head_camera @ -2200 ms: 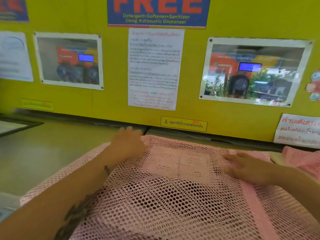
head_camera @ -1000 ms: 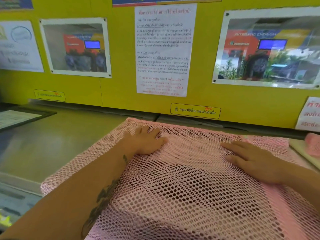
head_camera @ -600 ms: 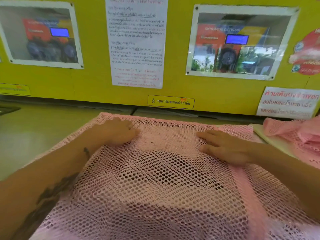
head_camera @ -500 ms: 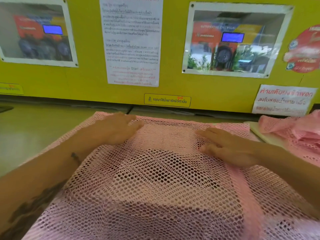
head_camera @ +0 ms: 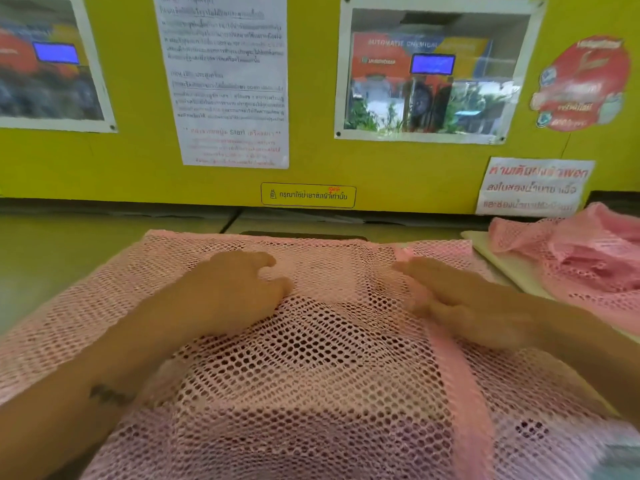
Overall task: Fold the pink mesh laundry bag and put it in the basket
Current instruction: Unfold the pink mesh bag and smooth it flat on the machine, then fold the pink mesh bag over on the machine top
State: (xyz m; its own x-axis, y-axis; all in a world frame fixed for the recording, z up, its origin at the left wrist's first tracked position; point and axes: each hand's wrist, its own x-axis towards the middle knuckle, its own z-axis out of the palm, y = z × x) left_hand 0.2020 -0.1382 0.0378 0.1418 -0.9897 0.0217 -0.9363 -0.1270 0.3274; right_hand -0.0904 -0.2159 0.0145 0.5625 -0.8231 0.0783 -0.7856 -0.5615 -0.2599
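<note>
Both palms lie flat, gripping nothing: left hand (head_camera: 239, 292) and right hand (head_camera: 460, 303) press the pink mesh laundry bag (head_camera: 311, 375), spread across the frame's centre. Smooth outward before folding (no basket visible).

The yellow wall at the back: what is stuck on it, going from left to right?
Framed photo at the left edge → white printed notice → small yellow label → large framed photo → red round sticker, with a white sign in red lettering below it.
</note>
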